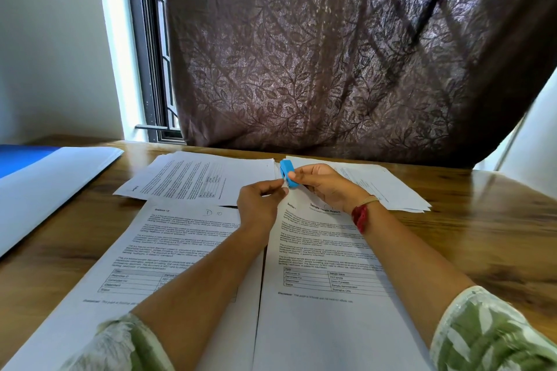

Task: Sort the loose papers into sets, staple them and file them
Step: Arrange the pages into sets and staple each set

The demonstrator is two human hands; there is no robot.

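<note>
Below and left of the right hand's grip [327, 187], one sheet [168, 238] is showing "Section 10" and handwritten "D 10"; directly below, the report sheet [325, 325] is showing "Section 1", "Sample Health Report".

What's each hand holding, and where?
Right hand grips the blue stapler by its lower half; left hand seems to pinch the right paper set at its top-left corner.

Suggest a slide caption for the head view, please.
The right hand grips a blue stapler at the corner of a paper set the left hand pinches.
</note>
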